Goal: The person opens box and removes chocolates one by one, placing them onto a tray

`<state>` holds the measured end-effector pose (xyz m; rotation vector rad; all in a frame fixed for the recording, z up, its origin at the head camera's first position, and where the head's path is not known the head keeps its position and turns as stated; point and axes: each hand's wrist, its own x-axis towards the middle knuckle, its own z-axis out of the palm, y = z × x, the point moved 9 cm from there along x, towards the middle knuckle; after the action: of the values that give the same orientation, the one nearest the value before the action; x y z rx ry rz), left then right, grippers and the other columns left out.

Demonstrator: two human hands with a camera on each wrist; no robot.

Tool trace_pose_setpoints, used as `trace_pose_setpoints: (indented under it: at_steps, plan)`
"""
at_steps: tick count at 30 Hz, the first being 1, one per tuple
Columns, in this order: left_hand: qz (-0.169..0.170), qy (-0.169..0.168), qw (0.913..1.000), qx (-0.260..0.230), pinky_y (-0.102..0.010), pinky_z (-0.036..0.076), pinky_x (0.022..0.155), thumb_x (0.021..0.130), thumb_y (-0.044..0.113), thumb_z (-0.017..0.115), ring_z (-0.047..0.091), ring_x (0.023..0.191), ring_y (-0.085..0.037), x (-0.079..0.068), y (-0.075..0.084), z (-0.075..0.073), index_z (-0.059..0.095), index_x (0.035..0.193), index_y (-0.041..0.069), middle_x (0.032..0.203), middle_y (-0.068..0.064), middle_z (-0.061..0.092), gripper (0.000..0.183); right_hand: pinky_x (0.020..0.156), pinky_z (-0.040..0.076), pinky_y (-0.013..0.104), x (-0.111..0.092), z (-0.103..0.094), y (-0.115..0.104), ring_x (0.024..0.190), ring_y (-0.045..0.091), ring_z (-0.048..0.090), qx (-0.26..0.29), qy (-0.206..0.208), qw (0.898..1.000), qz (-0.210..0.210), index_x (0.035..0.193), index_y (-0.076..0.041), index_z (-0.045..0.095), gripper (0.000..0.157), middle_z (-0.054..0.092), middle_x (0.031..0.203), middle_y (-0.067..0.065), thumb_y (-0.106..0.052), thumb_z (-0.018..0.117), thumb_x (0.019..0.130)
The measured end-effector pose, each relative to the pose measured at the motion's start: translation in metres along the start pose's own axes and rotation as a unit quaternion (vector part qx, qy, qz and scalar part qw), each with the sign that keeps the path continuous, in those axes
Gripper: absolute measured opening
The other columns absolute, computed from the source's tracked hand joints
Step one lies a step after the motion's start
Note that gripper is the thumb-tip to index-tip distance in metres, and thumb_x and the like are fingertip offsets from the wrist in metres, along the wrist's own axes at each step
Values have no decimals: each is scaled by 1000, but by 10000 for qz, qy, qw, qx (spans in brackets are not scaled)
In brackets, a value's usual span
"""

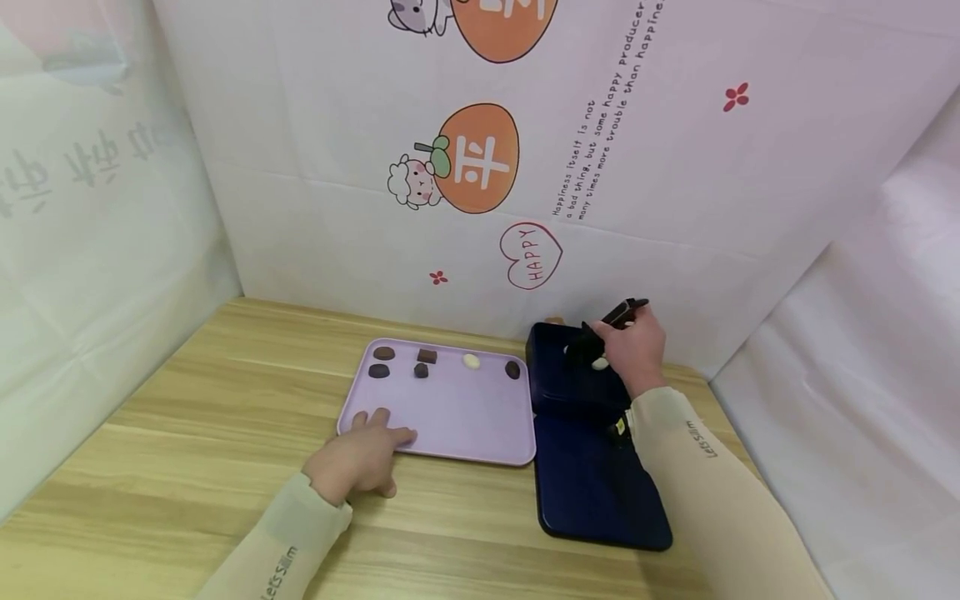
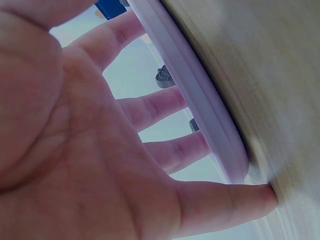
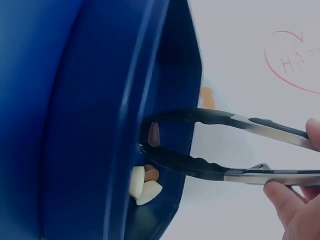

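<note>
My right hand (image 1: 637,350) grips black-and-silver tongs (image 3: 235,120) over a dark blue box (image 1: 547,392). In the right wrist view, the tong tips stand either side of a brown chocolate (image 3: 154,134) inside the box; whether both press it I cannot tell. White chocolates (image 3: 149,193) and another brown chocolate (image 3: 151,174) lie beside them. My left hand (image 1: 363,454) spreads its fingers at the near left edge of a lilac tray (image 1: 465,417). Along the tray's far side sit several dark chocolates (image 1: 378,371), a square one (image 1: 427,356) and a white one (image 1: 471,361).
The box's lid (image 1: 585,492) lies flat toward me, in front of the box and right of the tray. A printed white cloth (image 1: 337,233) hangs behind the wooden table (image 1: 187,433), with more white cloth at both sides.
</note>
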<state>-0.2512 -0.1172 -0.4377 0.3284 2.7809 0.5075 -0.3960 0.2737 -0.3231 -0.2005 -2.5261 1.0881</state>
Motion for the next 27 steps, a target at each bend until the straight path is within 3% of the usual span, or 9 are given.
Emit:
trace_pose_setpoints:
  at_steps: [3, 7, 9, 11, 14, 18, 20, 23, 27]
  plan:
    - [-15, -15, 10000, -29, -81, 23, 97, 68, 17, 89, 21, 140, -53, 0, 0, 0, 59, 141, 24, 157, -24, 28, 80, 78, 49, 43, 0, -11, 8, 97, 30, 56, 940, 308, 9936, 553, 125, -9, 51, 50, 57, 119, 13, -36, 74, 90]
    - [-4, -17, 10000, -8, -81, 25, 97, 68, 17, 89, 21, 139, -53, 0, 0, 0, 59, 141, 24, 156, -23, 29, 80, 81, 54, 36, -1, -21, 15, 95, 21, 59, 2675, 769, 9526, 1227, 127, -14, 50, 50, 56, 115, 8, -23, 79, 87]
    - [-6, -18, 10000, 3, -81, 26, 97, 67, 17, 89, 22, 139, -53, 0, 1, 0, 58, 142, 24, 156, -23, 29, 81, 86, 55, 35, -2, -23, 13, 98, 19, 62, 3210, 874, 9333, 1354, 126, -15, 51, 50, 56, 114, 6, -19, 80, 86]
    - [-21, -27, 10000, 2, -80, 26, 97, 68, 17, 89, 21, 140, -52, 0, 0, 0, 58, 142, 24, 157, -23, 28, 81, 88, 56, 36, -4, -22, 6, 98, 20, 63, 3467, 843, 9242, 1361, 125, -14, 52, 50, 55, 114, 6, -18, 81, 84]
    - [-11, -30, 10000, 39, -80, 27, 97, 68, 17, 89, 23, 139, -52, 0, -1, 0, 58, 142, 24, 156, -23, 29, 81, 91, 54, 40, -10, -17, -11, 98, 22, 63, 3338, 645, 9335, 1141, 122, -12, 53, 49, 55, 113, 8, -21, 82, 84]
    - [24, -17, 9999, 120, -79, 30, 96, 68, 18, 90, 25, 138, -51, 1, 0, 0, 58, 142, 24, 155, -23, 30, 80, 81, 56, 37, -24, -6, -42, 90, 23, 63, 2317, 372, 9707, 525, 116, -11, 55, 48, 57, 110, 9, -33, 81, 84]
    - [31, 1, 9999, 120, -79, 30, 96, 68, 18, 90, 26, 137, -51, 1, 0, 0, 59, 141, 24, 155, -23, 31, 80, 76, 55, 36, -33, 0, -59, 87, 23, 64, 1759, 318, 9838, 126, 112, -10, 56, 47, 59, 107, 8, -37, 82, 83]
    - [18, 3, 10000, 93, -79, 30, 96, 68, 18, 89, 25, 138, -51, 1, 0, 0, 59, 141, 24, 155, -22, 31, 80, 72, 54, 37, -49, 13, -80, 87, 23, 65, 1235, 272, 9910, -435, 106, -8, 58, 45, 63, 102, 8, -36, 82, 80]
    - [-7, -20, 10000, 56, -79, 28, 97, 68, 17, 89, 24, 139, -51, 1, 0, 0, 59, 141, 24, 156, -23, 30, 79, 72, 55, 42, -69, 36, -96, 87, 25, 66, 1158, 84, 9901, -787, 103, -9, 60, 39, 67, 94, 10, -31, 83, 80]
